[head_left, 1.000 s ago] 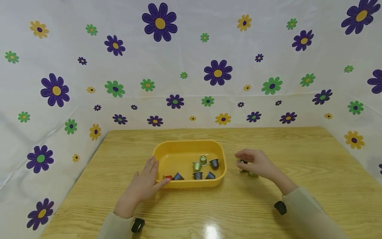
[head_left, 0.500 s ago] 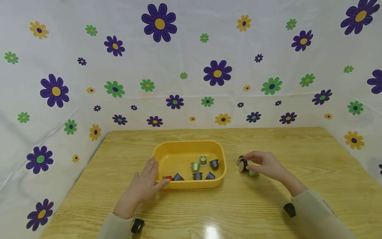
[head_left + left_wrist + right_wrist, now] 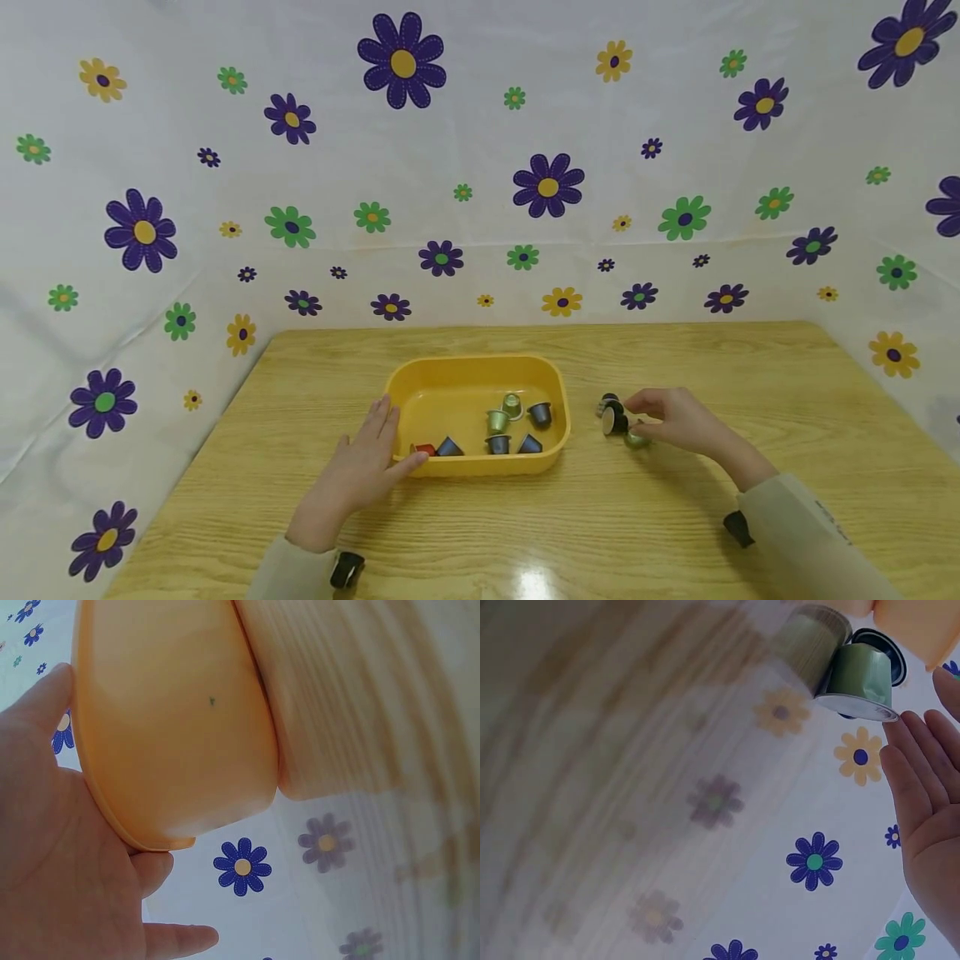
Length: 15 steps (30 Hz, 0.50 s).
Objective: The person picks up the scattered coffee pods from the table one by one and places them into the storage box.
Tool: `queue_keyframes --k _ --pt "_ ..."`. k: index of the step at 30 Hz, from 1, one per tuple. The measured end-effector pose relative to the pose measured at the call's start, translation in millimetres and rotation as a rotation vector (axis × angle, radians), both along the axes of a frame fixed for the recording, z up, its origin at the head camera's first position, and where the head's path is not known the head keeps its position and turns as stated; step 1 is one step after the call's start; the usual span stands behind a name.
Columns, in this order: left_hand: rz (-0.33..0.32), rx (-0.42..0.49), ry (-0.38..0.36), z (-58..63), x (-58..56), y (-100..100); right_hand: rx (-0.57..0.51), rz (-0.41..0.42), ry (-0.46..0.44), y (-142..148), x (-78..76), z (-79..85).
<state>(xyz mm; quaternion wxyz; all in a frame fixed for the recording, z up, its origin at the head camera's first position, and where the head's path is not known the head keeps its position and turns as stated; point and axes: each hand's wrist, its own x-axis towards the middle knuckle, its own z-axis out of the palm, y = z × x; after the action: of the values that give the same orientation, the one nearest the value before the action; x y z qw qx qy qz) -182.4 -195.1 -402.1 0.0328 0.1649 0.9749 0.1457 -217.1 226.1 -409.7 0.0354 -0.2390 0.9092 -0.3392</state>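
Note:
My left hand rests against the left end of the yellow tray, thumb over the front rim and fingers straight along the side. In the left wrist view its palm lies beside the tray wall. To the right of the tray, my right hand hovers at a green coffee capsule, thumb and fingers apart. The right wrist view has the fingers near the rim of that capsule, not curled round it. Black coffee capsules lie just left of it.
Inside the tray are two green capsules, several dark blue ones and a red one. The wooden table meets a flower-print cloth at the back and sides.
My right hand has shifted right, off the black capsules and over to the green capsule, leaving the black ones uncovered. The left hand and the tray have stayed in place.

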Motion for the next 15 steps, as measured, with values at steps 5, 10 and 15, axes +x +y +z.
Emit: queue_keyframes --k 5,10,15 --pt "-0.004 0.004 0.003 -0.9 0.2 -0.2 0.048 0.016 0.005 0.7 -1.7 -1.1" --pt "-0.007 0.003 0.013 -1.9 -0.8 -0.6 0.103 0.034 -0.010 1.0 -3.6 -1.3" --pt "-0.008 -0.002 0.012 -2.3 -1.1 -1.0 0.157 0.041 -0.012 0.5 -3.1 -1.2"
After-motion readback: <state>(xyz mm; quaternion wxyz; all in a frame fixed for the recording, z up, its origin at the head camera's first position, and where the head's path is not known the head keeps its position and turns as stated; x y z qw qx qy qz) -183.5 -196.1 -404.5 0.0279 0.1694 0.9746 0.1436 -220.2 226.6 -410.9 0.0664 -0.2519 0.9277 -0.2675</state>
